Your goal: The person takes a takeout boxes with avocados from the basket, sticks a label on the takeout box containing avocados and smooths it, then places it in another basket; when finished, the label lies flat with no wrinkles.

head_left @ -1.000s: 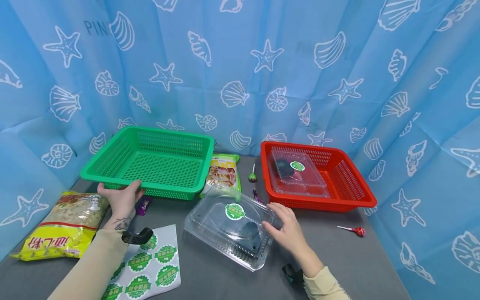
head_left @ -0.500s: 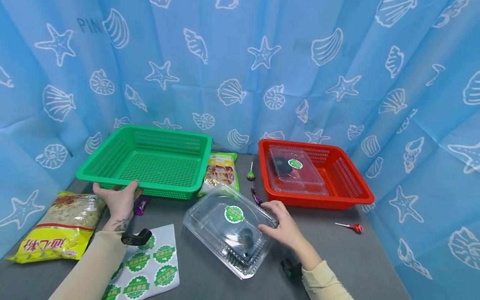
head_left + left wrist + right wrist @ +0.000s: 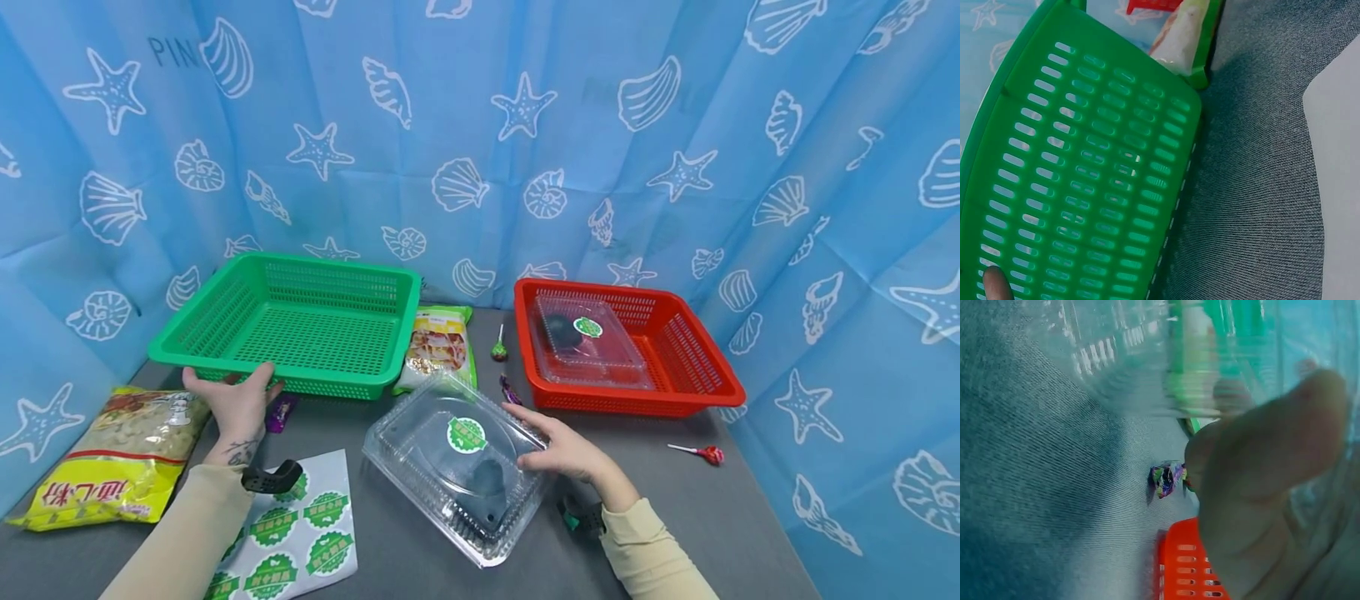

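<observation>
My right hand point(image 3: 573, 454) grips the right side of a clear plastic clamshell container point(image 3: 450, 492), with thumb on the lid and fingers along the far edge. A round green-and-white sticker point(image 3: 467, 435) is on the lid. The container is tilted above the table; in the right wrist view the thumb point(image 3: 1285, 437) crosses in front of its clear wall. My left hand point(image 3: 236, 408) touches the front wall of a green basket point(image 3: 360, 385) just under its rim, fingers spread. In the left wrist view one fingertip point(image 3: 997, 284) meets the slotted wall.
A red basket point(image 3: 697, 400) at right holds another stickered container point(image 3: 600, 350). A yellow pasta bag point(image 3: 112, 462) and sticker sheet point(image 3: 341, 467) lie at left. Behind the container lie a food packet point(image 3: 438, 346), lollipop point(image 3: 499, 346) and purple candy point(image 3: 508, 387). A red lollipop point(image 3: 708, 454) lies at right.
The container has turned slightly, its near corner moving down toward me. My right hand's fingers have shifted a little along its edge. The left hand stays at the green basket.
</observation>
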Demonstrator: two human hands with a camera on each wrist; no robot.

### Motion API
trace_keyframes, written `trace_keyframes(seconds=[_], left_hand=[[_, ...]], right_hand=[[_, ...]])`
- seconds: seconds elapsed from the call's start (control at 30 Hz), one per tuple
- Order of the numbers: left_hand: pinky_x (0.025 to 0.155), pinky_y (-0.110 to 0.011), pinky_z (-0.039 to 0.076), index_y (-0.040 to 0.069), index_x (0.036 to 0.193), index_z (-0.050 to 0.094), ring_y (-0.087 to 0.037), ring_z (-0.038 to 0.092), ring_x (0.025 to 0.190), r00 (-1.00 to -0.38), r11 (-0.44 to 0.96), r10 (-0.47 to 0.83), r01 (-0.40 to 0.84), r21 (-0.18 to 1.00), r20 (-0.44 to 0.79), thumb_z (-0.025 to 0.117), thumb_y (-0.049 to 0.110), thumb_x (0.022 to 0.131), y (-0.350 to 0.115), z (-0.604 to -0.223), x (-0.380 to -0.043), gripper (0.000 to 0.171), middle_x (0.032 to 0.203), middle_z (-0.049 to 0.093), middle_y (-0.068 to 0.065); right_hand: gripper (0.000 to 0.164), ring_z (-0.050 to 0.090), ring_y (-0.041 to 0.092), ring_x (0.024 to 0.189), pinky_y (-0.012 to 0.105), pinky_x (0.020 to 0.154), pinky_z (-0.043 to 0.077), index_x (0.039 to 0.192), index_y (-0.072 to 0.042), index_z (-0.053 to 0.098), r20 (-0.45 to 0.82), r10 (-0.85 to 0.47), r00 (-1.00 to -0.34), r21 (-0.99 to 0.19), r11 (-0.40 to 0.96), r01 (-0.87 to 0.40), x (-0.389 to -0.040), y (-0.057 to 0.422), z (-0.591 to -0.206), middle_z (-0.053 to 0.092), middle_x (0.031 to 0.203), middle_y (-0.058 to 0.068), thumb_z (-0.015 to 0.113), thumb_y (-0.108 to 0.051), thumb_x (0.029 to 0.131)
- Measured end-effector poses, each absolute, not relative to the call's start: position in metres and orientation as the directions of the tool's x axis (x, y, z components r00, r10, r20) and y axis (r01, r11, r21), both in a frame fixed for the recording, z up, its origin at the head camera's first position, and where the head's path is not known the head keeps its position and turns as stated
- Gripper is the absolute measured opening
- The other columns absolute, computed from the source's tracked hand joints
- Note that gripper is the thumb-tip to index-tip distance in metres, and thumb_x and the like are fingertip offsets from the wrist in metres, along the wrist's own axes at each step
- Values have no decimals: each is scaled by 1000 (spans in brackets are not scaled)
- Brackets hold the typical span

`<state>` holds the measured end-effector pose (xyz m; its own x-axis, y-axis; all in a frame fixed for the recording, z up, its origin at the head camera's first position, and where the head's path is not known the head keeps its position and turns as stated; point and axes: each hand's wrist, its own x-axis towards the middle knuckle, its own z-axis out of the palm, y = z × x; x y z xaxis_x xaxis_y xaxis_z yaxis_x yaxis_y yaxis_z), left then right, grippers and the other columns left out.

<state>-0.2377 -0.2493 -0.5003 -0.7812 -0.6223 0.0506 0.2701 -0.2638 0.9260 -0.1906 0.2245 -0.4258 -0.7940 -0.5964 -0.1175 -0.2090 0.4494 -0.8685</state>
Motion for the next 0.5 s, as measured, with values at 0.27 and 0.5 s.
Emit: trace_keyframes(seconds=[0.27, 0.5], left_hand=[[70, -42, 49, 52, 123, -9, -25, 49, 91, -781, -265, -622, 269, 926, 49, 76, 18, 65, -247, -496, -236, 109, 113, 28, -7], [69, -42, 49, 52, 124, -8, -25, 49, 91, -783, -259, -619, 280, 925, 64, 75, 16, 67, -246, -493, -234, 107, 113, 29, -8]], right_hand=[[64, 44, 26, 85, 30, 50, 43, 133, -13, 36, -88, -601, -794, -899, 391, -196, -175, 219, -407, 45, 101, 15, 55, -9, 72], [69, 51, 21, 75, 32, 47, 47, 134, -8, 32, -93, -576, -812, -937, 326, -124, -162, 217, -401, 46, 102, 18, 49, -1, 68]])
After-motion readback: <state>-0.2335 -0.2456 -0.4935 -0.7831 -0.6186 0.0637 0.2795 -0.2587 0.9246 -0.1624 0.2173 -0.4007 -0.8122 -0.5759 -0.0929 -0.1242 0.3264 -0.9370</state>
